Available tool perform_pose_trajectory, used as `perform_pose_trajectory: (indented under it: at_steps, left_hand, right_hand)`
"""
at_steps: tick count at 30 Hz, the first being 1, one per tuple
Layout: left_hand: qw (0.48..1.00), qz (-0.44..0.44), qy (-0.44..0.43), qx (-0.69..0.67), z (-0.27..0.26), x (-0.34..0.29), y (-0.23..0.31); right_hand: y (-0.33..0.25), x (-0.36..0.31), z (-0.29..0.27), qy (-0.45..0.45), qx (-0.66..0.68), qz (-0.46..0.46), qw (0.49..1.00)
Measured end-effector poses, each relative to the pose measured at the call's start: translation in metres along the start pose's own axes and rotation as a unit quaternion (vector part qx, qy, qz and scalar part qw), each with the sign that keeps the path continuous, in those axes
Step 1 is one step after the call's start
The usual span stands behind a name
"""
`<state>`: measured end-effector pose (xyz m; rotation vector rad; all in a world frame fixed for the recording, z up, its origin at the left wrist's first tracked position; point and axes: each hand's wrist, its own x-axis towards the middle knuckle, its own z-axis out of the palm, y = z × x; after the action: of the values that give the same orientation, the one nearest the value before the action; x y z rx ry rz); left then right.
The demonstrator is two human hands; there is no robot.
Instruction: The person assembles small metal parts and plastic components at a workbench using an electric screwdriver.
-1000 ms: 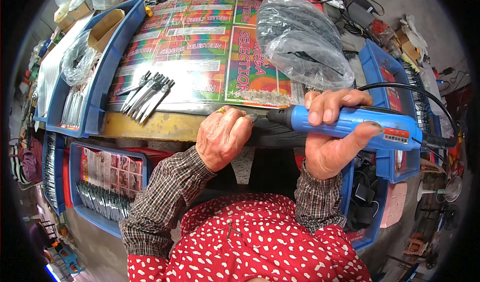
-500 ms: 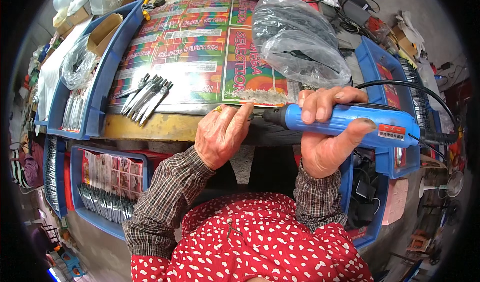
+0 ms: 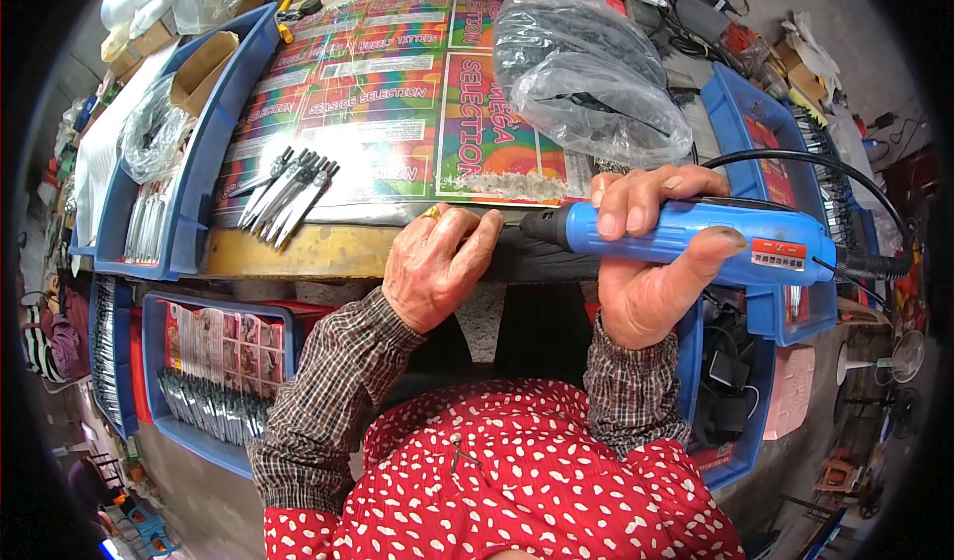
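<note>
Left hand (image 3: pixel 437 267) was curled at the counter's (image 3: pixel 343 250) front edge, thumb and forefinger drawn together just beside the driver's tip; whether they pinched anything could not be told. To its right, the right hand (image 3: pixel 656 257) was wrapped around a blue electric screwdriver (image 3: pixel 666 247), held nearly level over the edge, its black nose (image 3: pixel 545 227) pointing left. The driver looked fairly heavy, hard-shelled and smooth, so probably best held around the thick middle, clear of the nose and the black cable (image 3: pixel 845 167), which would likely tug at the rear. As for the surface and room, a blue tray (image 3: pixel 221 113) stood at the left, above a blue bin (image 3: pixel 199 444) packed with slim pieces. Silver-and-black slim pieces (image 3: pixel 306 204) lay heaped on a glossy printed sheet (image 3: pixel 388 93), likely slippery; further right sat a soft, clear plastic bag (image 3: pixel 596 78), then another blue bin (image 3: pixel 728 113). Grey floor (image 3: pixel 199 495) showed below.
</note>
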<state>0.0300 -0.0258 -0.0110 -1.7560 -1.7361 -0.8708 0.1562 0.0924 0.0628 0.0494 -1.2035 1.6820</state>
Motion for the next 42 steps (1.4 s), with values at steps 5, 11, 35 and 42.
perform_pose_trajectory:
  at_steps: [5,11,35,42]
  left_hand:
    - [1.000,0.010,0.011,0.002,0.0011,-0.0009,-0.0002]
    - [1.000,0.020,0.000,0.004,-0.0023,0.0003,-0.0002]
    - [1.000,-0.018,-0.006,-0.014,-0.0016,0.0023,0.0008]
    - [0.998,-0.050,0.014,-0.027,-0.0019,0.0058,0.0037]
  right_hand:
    - [-0.0009,0.0008,-0.0033,0.004,0.008,-0.009,1.000]
    - [-0.0021,0.0007,-0.0065,0.010,0.009,-0.015,1.000]
    - [0.0055,-0.0035,-0.0061,-0.004,0.022,-0.015,1.000]
    - [0.0066,-0.0046,-0.0055,0.000,0.013,-0.018,1.000]
